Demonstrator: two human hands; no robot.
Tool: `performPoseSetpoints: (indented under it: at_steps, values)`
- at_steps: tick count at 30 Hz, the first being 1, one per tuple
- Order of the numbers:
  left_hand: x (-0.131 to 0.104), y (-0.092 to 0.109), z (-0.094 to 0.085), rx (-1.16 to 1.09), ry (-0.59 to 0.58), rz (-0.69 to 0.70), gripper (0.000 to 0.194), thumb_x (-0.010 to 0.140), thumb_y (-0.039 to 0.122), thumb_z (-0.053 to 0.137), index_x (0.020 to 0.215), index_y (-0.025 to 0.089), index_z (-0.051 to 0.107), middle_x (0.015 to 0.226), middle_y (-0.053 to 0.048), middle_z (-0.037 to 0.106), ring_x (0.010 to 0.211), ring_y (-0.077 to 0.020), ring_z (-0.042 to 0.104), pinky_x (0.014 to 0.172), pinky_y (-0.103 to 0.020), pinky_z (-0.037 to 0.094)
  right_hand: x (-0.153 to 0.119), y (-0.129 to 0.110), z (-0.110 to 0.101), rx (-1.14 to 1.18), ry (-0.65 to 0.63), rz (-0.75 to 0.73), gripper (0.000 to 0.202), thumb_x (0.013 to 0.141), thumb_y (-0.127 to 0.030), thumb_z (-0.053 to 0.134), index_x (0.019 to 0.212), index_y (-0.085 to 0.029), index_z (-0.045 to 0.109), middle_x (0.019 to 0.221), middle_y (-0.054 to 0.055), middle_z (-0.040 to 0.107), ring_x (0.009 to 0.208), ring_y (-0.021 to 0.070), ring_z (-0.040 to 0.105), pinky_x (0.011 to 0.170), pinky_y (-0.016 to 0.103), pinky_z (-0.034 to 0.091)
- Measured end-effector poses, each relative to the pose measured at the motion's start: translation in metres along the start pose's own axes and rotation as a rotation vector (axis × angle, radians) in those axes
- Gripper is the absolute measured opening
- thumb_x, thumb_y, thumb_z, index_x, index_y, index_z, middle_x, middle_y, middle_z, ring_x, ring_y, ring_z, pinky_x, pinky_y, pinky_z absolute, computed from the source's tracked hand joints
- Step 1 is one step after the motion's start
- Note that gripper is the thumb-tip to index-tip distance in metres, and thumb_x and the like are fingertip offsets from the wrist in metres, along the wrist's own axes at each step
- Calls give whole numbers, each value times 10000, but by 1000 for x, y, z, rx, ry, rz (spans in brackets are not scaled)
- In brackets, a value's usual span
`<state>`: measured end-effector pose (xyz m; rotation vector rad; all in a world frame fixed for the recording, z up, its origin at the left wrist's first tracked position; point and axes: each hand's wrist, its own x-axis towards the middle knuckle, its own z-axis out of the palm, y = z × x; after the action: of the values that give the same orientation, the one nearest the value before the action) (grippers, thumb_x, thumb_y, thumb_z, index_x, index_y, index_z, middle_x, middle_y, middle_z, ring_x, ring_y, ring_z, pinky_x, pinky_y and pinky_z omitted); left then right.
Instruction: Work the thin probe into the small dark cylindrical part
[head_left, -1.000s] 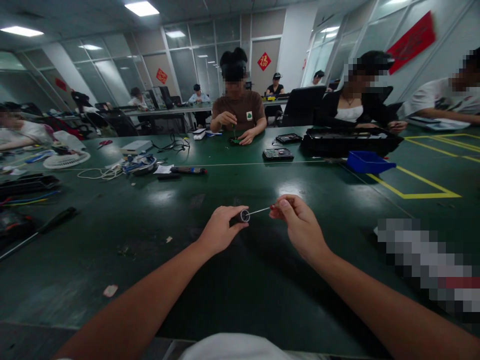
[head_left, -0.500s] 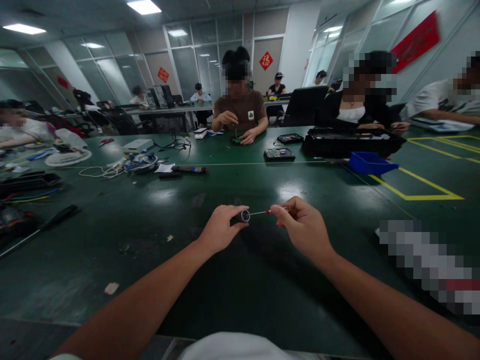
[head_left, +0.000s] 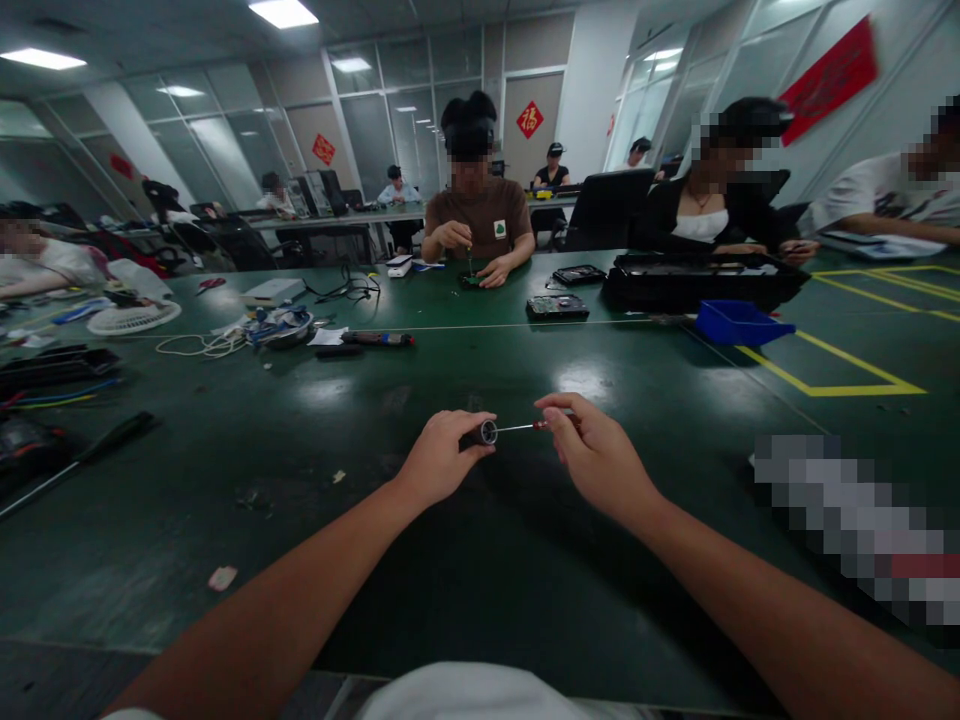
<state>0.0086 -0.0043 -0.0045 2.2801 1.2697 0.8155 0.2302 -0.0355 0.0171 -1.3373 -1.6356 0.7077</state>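
My left hand [head_left: 442, 455] is closed round a small dark cylinder [head_left: 489, 432], whose pale-rimmed round end faces right. A thin screwdriver [head_left: 519, 429] with a red handle runs level from that end to my right hand [head_left: 592, 445]. Its tip meets the cylinder's end; whether it sits inside I cannot tell. The thumb and fingers of my right hand are on the handle, which they partly hide. Both hands are just above the green table [head_left: 450, 590].
Across the table a person in a brown shirt [head_left: 480, 220] works on a small board. Farther off lie a hard drive [head_left: 557, 307], a blue bin [head_left: 742, 323], a long black housing [head_left: 705, 283] and a black-and-red tool [head_left: 379, 339]. A long screwdriver [head_left: 112, 440] lies at left, a blurred-out object [head_left: 855, 520] at right.
The fingers of my right hand have shifted on the screwdriver handle, the index finger now stretched further out. My left hand and the cylinder stay in place.
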Motion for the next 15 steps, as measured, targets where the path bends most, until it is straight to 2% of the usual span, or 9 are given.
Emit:
performPoseSetpoints:
  at_steps: [3, 7, 9, 12, 15]
  values:
    - [0, -1, 0, 9, 3, -2, 388, 865, 187, 727, 1243, 249, 665, 1119, -45, 714, 1065, -242, 618, 1005, -442, 450, 0, 1, 0, 66, -21, -21, 256, 955, -361, 492, 1151, -237, 599, 685, -12, 621, 603, 188, 581, 567, 318, 421]
    - [0, -3, 1, 19, 11, -3, 391, 867, 179, 721, 1248, 248, 663, 1132, -46, 711, 1070, -237, 618, 1006, -433, 452, 1, 3, -3, 38, -71, -2, 292, 992, -411, 432, 978, -235, 664, 652, -10, 589, 608, 184, 572, 569, 319, 409]
    - [1, -4, 1, 16, 19, 0, 386, 867, 179, 723, 1242, 248, 666, 1129, -40, 713, 1068, -232, 620, 1007, -424, 452, 2, 5, -3, 8, -67, -8, 324, 999, -430, 426, 953, -241, 685, 672, -2, 593, 604, 180, 561, 559, 317, 398]
    - [1, -3, 1, 14, 25, -1, 387, 868, 187, 726, 1246, 244, 663, 1118, -38, 715, 1063, -232, 619, 1006, -424, 450, 3, 6, -2, 76, -3, -27, 225, 959, -383, 514, 1072, -251, 657, 781, 11, 651, 688, 188, 601, 617, 323, 449]
    - [1, -2, -1, 19, 33, -22, 392, 873, 188, 719, 1257, 241, 657, 1117, -40, 712, 1059, -234, 616, 990, -426, 456, 5, 6, 2, 252, 27, -5, 206, 892, -389, 619, 1021, -232, 649, 864, 34, 697, 784, 202, 649, 722, 351, 512]
